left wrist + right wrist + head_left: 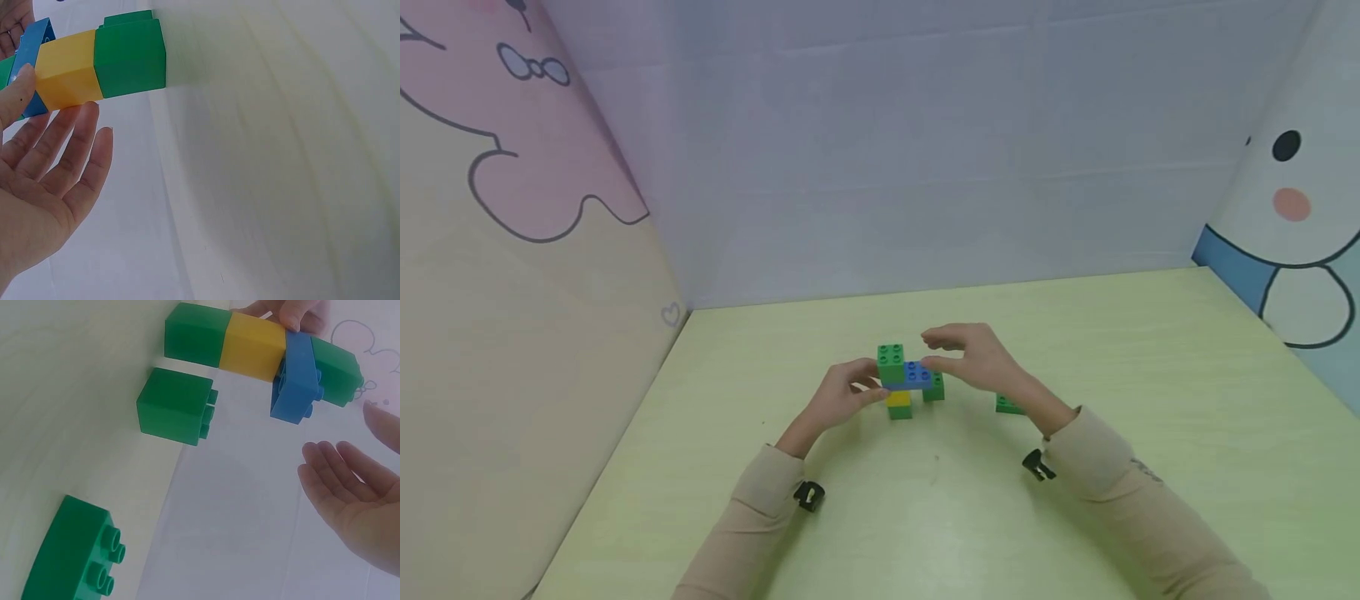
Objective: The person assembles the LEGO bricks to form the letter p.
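Observation:
A small tower of toy building bricks stands upright on the table: a green brick [899, 412] at the bottom, a yellow brick [253, 345], a blue brick [917, 376] laid across it and jutting right, and a green brick [891, 363] on top. My left hand [841, 393] pinches the tower from the left, its thumb on the blue brick and its fingers on the far side. To the right is my right hand [973, 357], holding nothing, thumb and fingers apart. In the right wrist view it is apart from the blue brick's free end.
A single green brick [172, 406] stands on the table below the blue brick's overhang. Farther right, another green brick [1009, 405] lies studs up, partly behind my right wrist. Cloth walls [925, 167] rise behind the table [925, 517] and at its sides.

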Motion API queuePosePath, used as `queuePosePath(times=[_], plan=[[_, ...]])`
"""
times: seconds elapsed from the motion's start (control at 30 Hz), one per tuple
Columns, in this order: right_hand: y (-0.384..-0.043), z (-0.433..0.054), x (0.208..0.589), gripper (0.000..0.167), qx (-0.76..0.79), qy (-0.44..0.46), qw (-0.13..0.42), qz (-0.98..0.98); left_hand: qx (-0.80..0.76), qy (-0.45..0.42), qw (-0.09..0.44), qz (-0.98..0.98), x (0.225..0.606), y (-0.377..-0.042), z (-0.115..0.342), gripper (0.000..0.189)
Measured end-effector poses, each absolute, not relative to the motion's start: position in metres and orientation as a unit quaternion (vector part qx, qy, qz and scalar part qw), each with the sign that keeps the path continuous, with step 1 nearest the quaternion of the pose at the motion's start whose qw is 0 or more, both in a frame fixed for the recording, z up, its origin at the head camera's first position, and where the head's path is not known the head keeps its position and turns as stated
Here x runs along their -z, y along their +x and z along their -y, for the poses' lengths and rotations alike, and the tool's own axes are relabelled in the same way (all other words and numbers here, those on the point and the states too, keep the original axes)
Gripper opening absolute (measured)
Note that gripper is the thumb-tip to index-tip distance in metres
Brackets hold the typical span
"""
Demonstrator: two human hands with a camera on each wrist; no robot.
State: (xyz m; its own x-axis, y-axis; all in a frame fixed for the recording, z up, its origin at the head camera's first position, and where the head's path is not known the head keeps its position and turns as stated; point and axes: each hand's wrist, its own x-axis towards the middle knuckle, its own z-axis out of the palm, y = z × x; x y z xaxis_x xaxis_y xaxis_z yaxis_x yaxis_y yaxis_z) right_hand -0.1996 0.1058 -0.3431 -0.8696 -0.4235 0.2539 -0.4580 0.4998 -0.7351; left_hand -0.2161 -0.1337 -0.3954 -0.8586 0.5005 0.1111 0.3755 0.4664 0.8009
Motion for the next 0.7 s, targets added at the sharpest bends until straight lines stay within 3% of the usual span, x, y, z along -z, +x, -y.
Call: queuePosePath(times=[0.7], plan=[[-0.199,-0.127,0.351,0.033,-0.42,0.24,0.034,0.875,-0.44,0.272,0.062,-0.854,0.393,-0.214,0.138,0.033]])
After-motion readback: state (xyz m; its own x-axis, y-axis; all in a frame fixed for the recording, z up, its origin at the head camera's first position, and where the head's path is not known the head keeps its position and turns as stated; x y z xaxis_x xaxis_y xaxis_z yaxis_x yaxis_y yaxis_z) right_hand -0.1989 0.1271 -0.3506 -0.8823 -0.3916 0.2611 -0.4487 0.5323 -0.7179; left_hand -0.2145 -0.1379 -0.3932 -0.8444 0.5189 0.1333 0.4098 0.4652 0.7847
